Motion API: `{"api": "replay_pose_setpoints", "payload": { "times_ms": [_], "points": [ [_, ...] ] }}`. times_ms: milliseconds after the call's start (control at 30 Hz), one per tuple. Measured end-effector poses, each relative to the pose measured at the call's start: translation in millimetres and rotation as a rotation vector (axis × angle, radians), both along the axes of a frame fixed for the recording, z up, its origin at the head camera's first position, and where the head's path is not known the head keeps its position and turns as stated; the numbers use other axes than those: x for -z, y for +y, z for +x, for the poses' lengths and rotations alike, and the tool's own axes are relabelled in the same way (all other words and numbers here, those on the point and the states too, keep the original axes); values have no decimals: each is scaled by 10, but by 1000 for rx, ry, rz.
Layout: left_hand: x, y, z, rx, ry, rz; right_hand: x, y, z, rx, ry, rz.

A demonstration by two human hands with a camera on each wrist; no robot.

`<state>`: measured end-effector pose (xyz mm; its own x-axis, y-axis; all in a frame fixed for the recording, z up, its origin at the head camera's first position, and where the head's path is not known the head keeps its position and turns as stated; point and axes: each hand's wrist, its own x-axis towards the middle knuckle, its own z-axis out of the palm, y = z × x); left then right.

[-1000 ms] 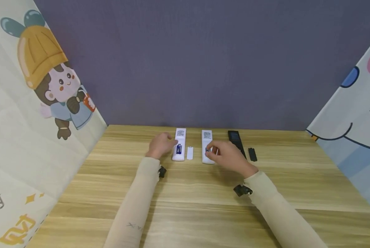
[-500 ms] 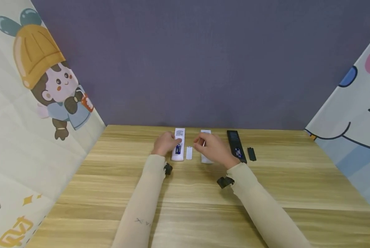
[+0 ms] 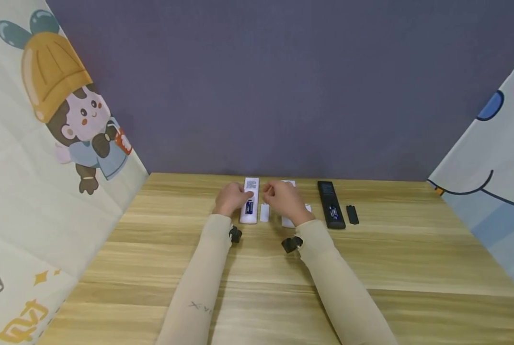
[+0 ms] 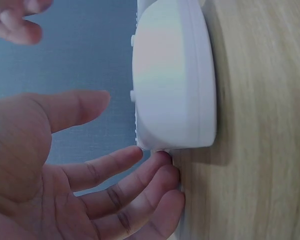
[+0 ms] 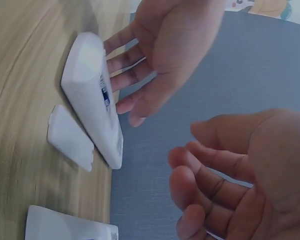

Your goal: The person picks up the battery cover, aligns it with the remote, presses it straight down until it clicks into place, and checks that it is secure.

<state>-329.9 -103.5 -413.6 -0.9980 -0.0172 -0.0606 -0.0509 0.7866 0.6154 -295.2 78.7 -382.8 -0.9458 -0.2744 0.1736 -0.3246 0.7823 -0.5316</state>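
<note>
On the left lies a white remote control with its battery bay exposed and dark blue batteries inside. My left hand is beside it, fingertips at its side edge and thumb raised apart from it in the left wrist view. A loose white battery cover rests just right of this remote. My right hand hovers over a second white remote control, hiding most of it. In the right wrist view its fingers are loosely bent with nothing between them.
Another white battery cover shows partly behind the right hand. Farther right lie a black remote control, its batteries exposed, and a black battery cover. A dark blue-grey wall rises behind the wooden table.
My right hand has moved left from the second white remote toward the first, revealing the black remote. My left hand has shifted slightly right, closer over the first white remote.
</note>
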Motion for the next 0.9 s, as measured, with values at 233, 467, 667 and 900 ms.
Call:
{"api": "replay_pose_setpoints", "payload": {
  "times_ms": [233,467,667,900],
  "points": [
    [27,-14,-10,-16,-2,5,90,-56,-56,45,-12,111],
    [27,28,6,-44,1,22,240,-41,-96,24,3,215],
    [59,76,-37,-52,-35,62,343,-33,-97,-18,84,322],
    [84,50,-42,-53,-14,51,415,-120,-88,-31,25,382]
  ]
}}
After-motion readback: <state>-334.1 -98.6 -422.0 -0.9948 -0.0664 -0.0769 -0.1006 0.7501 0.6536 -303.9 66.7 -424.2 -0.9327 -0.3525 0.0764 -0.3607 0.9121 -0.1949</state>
